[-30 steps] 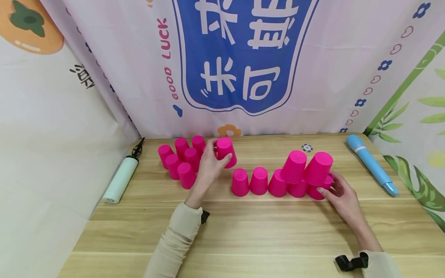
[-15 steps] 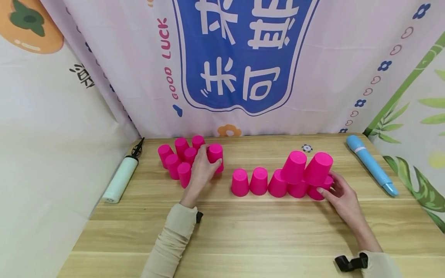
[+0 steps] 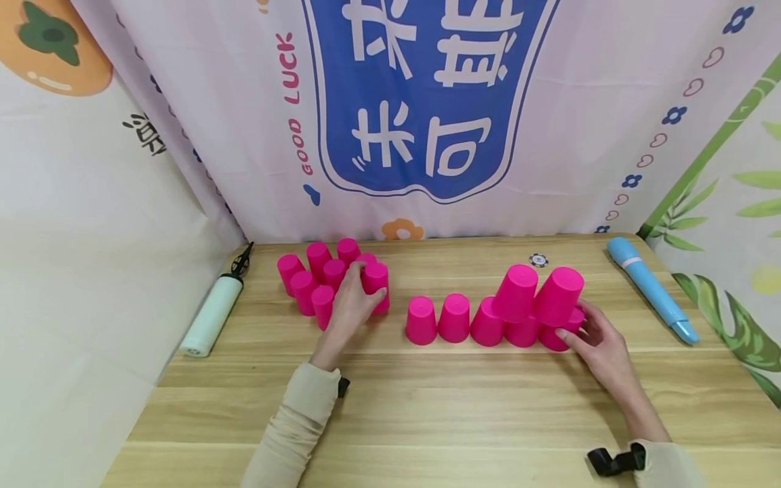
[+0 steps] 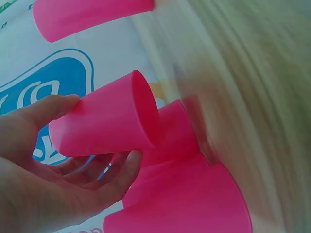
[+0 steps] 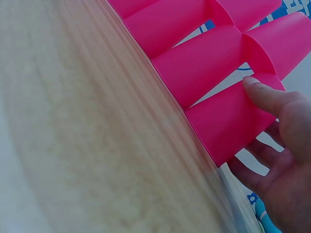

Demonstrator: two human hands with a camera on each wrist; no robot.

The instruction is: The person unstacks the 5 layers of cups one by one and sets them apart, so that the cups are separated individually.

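Observation:
In the head view my left hand holds an upside-down pink cup by its sides, at the right edge of a cluster of similar cups. The left wrist view shows this cup between thumb and fingers, its open rim raised off the table. On the right, my right hand grips the end cup of a row, thumb on the near side. Several inverted cups make up that row. Two more cups stand on its right part, bridging the cups below.
A pale green hand pump lies at the table's left edge. A blue microphone-shaped object lies at the right. Behind the row is a small poker chip. A printed cloth hangs along the table's back edge.
My left hand has moved left and lower with its cup, from above the gap to beside the cluster. The right hand and the stacked row look the same.

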